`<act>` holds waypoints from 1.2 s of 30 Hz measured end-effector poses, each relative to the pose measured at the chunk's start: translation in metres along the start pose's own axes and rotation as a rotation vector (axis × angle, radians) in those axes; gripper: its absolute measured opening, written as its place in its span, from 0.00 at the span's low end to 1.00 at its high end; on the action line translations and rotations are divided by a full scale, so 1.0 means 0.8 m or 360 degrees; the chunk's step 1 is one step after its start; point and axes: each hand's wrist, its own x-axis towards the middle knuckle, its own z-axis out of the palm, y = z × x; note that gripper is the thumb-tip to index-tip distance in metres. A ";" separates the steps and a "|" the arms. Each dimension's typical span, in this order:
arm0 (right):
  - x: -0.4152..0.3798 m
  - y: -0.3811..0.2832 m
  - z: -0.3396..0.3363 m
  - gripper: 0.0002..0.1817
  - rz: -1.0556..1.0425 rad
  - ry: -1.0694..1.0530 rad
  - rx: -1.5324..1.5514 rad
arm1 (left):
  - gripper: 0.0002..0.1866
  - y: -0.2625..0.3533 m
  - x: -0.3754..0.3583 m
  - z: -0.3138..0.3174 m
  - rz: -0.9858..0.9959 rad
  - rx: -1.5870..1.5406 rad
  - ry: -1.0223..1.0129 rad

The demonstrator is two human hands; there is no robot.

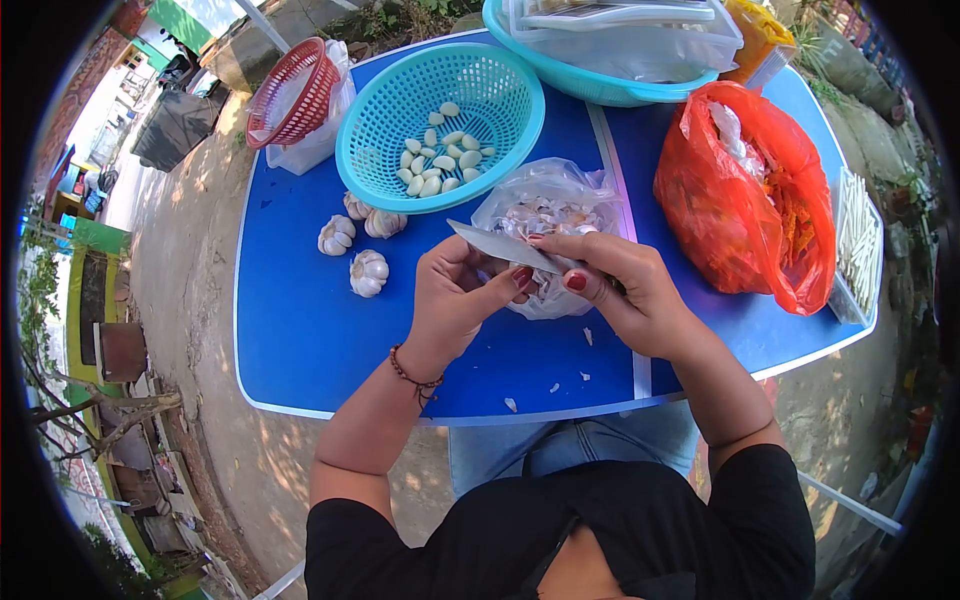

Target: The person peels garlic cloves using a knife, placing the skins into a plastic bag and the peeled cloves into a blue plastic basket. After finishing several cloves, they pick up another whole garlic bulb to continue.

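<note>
Your right hand: closed around the handle of a pointed, smooth metal knife. Your left hand: fingers curled beside the blade; you cannot tell what they grip. Below: clear crinkled plastic bag, papery garlic skins. Smooth, peeled garlic cloves: inside your turquoise perforated plastic basket. Ridged, unpeeled garlic bulbs: beside it, on the blue table.

The desk is blue, edged white. At twelve o'clock, a turquoise basket with a slotted pattern frames creamy-white cloves; at eleven, a red latticed basket. Bulbs at ten: white, tinged purple. Two o'clock: orange-red bag. Six: black shirt, faded-blue jeans
</note>
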 end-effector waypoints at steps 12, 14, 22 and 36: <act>-0.005 -0.006 0.010 0.22 0.0058 0.0150 -0.0451 | 0.17 -0.005 0.002 0.004 0.0146 0.0148 0.0066; -0.006 -0.007 0.013 0.23 0.0066 0.0177 -0.0479 | 0.18 -0.002 0.000 0.006 0.0177 0.0235 0.0098; -0.005 -0.005 0.012 0.21 0.0105 0.0168 -0.0309 | 0.16 -0.005 0.004 0.000 0.0564 0.0702 -0.0018; -0.001 -0.004 0.001 0.17 0.0155 -0.0168 0.0178 | 0.11 0.022 0.002 -0.001 0.1005 0.1326 -0.0154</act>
